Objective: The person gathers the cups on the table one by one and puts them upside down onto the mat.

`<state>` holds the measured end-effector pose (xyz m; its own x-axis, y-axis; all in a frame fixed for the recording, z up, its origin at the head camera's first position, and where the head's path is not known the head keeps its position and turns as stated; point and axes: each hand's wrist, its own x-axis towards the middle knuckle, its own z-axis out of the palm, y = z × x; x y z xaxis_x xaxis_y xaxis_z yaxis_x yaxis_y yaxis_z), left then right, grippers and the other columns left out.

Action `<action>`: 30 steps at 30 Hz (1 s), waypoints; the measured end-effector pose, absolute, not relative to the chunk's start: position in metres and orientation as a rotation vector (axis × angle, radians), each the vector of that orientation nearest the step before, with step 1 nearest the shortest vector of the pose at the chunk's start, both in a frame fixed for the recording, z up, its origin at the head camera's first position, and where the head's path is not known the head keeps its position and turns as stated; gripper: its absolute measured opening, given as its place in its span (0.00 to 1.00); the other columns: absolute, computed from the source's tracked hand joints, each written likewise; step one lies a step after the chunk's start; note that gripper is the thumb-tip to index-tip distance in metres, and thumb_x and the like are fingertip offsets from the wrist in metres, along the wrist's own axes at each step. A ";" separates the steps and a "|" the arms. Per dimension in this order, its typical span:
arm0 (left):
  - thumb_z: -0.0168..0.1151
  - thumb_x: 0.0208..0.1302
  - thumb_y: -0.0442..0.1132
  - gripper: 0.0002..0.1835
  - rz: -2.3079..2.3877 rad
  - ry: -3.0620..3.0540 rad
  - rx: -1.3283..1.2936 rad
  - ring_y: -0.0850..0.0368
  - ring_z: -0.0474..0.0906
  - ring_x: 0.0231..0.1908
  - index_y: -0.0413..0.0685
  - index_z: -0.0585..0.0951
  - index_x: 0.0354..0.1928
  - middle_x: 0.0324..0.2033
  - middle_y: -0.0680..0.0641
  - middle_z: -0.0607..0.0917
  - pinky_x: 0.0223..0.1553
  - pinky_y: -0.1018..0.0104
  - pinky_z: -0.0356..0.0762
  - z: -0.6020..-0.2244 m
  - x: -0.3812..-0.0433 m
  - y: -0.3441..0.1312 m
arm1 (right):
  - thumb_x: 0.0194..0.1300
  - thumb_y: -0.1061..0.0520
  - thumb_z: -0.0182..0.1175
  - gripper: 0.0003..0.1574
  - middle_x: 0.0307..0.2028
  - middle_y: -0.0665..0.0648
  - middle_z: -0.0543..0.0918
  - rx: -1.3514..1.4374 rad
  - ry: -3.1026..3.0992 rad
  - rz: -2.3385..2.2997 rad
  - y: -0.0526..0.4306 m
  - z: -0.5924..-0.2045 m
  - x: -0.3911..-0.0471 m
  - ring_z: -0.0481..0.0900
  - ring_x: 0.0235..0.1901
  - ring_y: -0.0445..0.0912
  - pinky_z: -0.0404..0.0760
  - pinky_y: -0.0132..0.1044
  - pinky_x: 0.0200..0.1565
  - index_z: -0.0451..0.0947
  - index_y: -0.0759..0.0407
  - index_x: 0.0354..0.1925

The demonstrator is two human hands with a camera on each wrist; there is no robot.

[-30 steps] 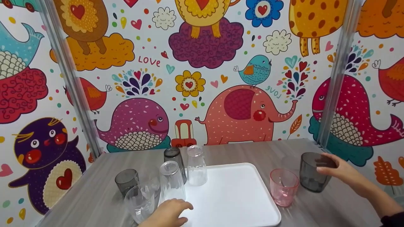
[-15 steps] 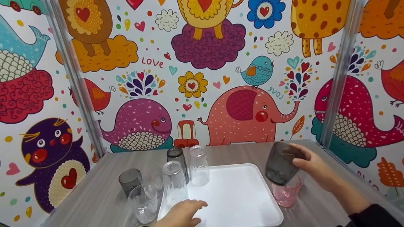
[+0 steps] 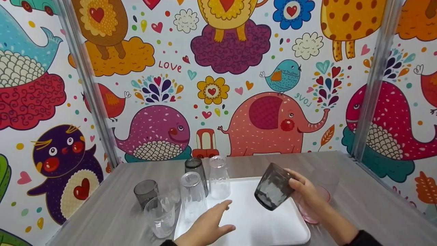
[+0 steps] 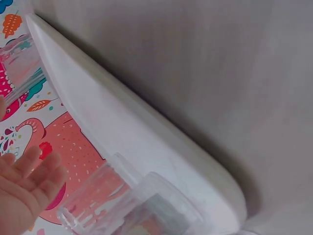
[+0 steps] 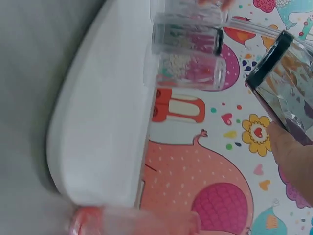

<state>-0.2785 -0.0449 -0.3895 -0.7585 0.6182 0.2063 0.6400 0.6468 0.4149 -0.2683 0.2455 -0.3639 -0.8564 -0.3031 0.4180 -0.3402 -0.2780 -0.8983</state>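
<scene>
Fingers [image 3: 223, 205] of the left hand [image 3: 207, 225] were straight, with the thumb spread apart from them, over the near left part of the white tray [image 3: 256, 227]. A dark cuff [image 3: 169, 243] showed at that wrist, and a dark sleeve [image 3: 363, 239] on the other arm. The right hand [image 3: 305, 191] had its fingers and thumb clamped on the smoky glass [image 3: 273, 188], near its upper end. That glass was in the air above the right half of the tray, tilted, its thick base pointing down and to the left.

On the bench [image 3: 94, 212], left of the tray, stood a clear cup [image 3: 160, 220], mouth up. Just beside the tray's right edge was a pink glass [image 3: 309, 213], partly hidden by the right hand and wrist. A tall clear glass [image 3: 193, 196] stood bottom up at the tray's left side. A short grey tumbler [image 3: 146, 193] stood upright behind the cup, on the bench. Farther back, a second clear glass [image 3: 219, 182] stood bottom up at the tray's rear left corner, and beside it an upturned dark glass [image 3: 195, 164], its lower part hidden.

Beyond the bench rose a wall [image 3: 235, 82] printed with cartoon animals, between two metal posts [image 3: 96, 102].
</scene>
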 end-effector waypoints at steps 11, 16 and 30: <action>0.52 0.40 0.65 0.46 -1.044 -2.707 -0.910 0.54 0.62 0.53 0.49 0.53 0.60 0.55 0.47 0.63 0.48 0.56 0.64 -0.377 -0.283 -0.023 | 0.65 0.53 0.31 0.19 0.44 0.52 0.72 0.510 -1.178 2.812 0.201 -0.399 -0.274 0.69 0.46 0.42 0.64 0.35 0.51 0.67 0.53 0.45; 0.52 0.39 0.66 0.48 -1.045 -2.579 -0.916 0.54 0.58 0.55 0.48 0.51 0.61 0.56 0.46 0.60 0.51 0.56 0.60 -0.378 -0.283 -0.016 | 0.63 0.46 0.36 0.19 0.44 0.53 0.72 0.363 -0.986 2.973 0.190 -0.408 -0.275 0.70 0.45 0.43 0.61 0.38 0.53 0.62 0.53 0.47; 0.63 0.41 0.52 0.44 -1.263 -2.523 -0.874 0.54 0.63 0.51 0.49 0.53 0.60 0.53 0.46 0.63 0.48 0.58 0.63 -0.386 -0.292 0.006 | 0.56 0.39 0.45 0.31 0.47 0.57 0.65 0.194 -0.710 3.207 0.173 -0.422 -0.274 0.67 0.48 0.46 0.53 0.40 0.57 0.53 0.57 0.50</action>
